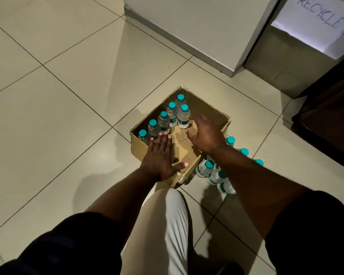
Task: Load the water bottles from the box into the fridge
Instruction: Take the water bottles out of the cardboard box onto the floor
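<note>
Centre frame, a pick-up is starting: left hand (159, 157) flat and empty on the cardboard box (141, 149), right hand (205, 133) spread, empty, beside six upright water bottles (184, 116) inside; next, probably gripping one.

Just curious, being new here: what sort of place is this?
Likely a pantry or kitchen corner: tiled floor, a white fridge-like cabinet, and a handwritten RECYCLE sign.

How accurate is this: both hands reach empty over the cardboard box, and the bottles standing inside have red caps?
Wrong on colour: the head view shows teal caps, not red, on the bottles standing in the cardboard box. The left hand and right hand do reach over it empty.
</note>
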{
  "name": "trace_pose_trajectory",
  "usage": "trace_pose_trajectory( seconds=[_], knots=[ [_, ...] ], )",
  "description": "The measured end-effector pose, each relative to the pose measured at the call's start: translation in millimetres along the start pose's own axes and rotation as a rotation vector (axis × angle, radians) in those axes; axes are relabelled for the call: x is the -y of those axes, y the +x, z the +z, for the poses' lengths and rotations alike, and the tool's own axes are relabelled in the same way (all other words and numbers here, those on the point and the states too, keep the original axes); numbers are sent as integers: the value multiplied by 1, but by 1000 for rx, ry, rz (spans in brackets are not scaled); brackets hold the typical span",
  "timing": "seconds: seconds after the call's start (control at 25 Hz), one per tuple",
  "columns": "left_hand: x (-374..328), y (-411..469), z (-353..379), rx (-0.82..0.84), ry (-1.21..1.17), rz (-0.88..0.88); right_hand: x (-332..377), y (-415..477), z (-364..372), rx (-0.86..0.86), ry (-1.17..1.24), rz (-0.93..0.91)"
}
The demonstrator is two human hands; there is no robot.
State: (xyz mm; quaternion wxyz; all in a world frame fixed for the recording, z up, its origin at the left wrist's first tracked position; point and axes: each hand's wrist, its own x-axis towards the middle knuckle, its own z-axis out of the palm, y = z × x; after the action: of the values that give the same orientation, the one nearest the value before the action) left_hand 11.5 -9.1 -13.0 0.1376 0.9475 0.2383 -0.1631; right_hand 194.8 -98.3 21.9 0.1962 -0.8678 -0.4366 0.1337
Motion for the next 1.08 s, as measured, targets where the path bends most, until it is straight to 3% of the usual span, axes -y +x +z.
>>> trace_pose_trajectory(
  seconds=[0.4,0.88,1.08],
  knots=[
    [6,2,12,-77,-44,21,13,62,22,198,-233,-57],
    [0,-8,0,-3,-20,9,0,12,8,92,-74,39],
    [-8,-7,-5,57,-2,-47,1,-25,-32,-92,24,38]
  ],
)
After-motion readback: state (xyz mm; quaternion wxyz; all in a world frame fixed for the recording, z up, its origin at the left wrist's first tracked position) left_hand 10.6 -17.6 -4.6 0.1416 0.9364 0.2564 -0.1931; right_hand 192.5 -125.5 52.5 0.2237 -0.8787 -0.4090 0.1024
